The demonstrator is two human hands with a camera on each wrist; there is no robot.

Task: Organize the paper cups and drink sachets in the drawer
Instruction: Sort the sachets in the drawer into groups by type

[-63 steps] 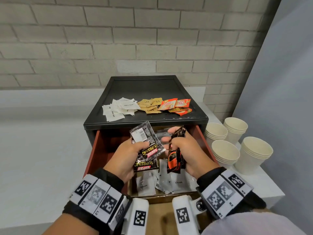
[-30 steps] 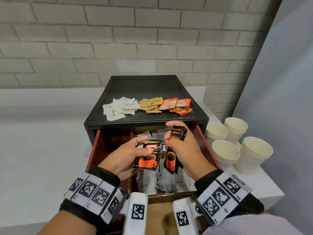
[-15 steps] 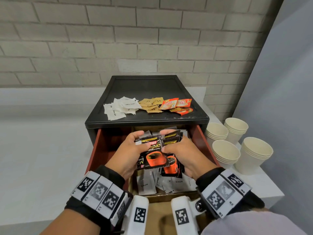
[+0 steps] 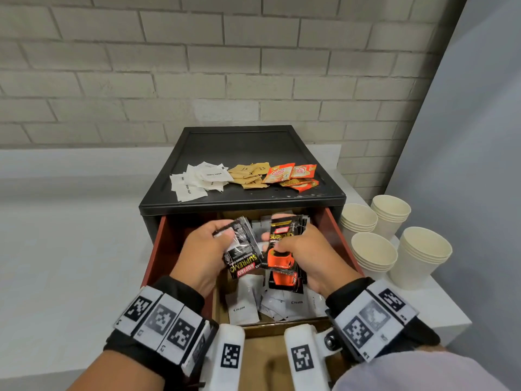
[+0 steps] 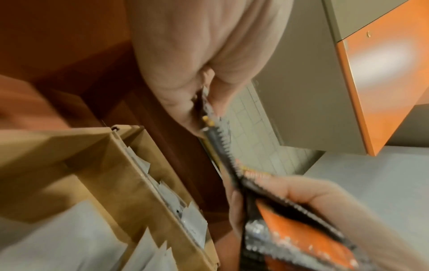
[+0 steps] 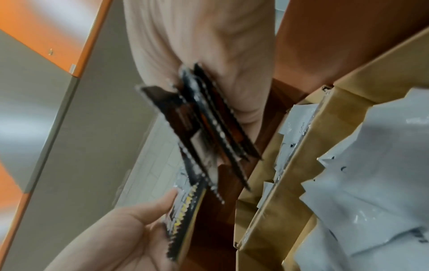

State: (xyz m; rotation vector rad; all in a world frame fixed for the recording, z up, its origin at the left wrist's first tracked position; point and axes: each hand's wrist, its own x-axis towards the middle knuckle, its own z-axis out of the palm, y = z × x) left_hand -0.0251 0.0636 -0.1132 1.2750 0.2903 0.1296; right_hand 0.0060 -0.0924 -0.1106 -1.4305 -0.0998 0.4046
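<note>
Over the open red drawer (image 4: 159,249), my left hand (image 4: 208,246) pinches a black coffee sachet (image 4: 241,249), printed back up. Beside it my right hand (image 4: 304,249) grips a small stack of black sachets with an orange cup picture (image 4: 282,258). The two hands almost touch. In the left wrist view my left thumb and fingers clamp the sachet's edge (image 5: 209,117). The right wrist view shows the stack (image 6: 204,117) fanned out in my right hand. White cream sachets (image 4: 242,303) lie in a brown cardboard compartment (image 4: 217,306) under the hands.
White sachets (image 4: 197,180), tan sachets (image 4: 248,174) and orange sachets (image 4: 293,176) lie on the black cabinet top (image 4: 239,145). Several stacks of cream paper cups (image 4: 372,255) stand on the white counter to the drawer's right. A brick wall rises behind.
My left hand has turned its sachet over, printed back now up, and drawn it slightly left of the right hand's stack. Both hands stay over the drawer.
</note>
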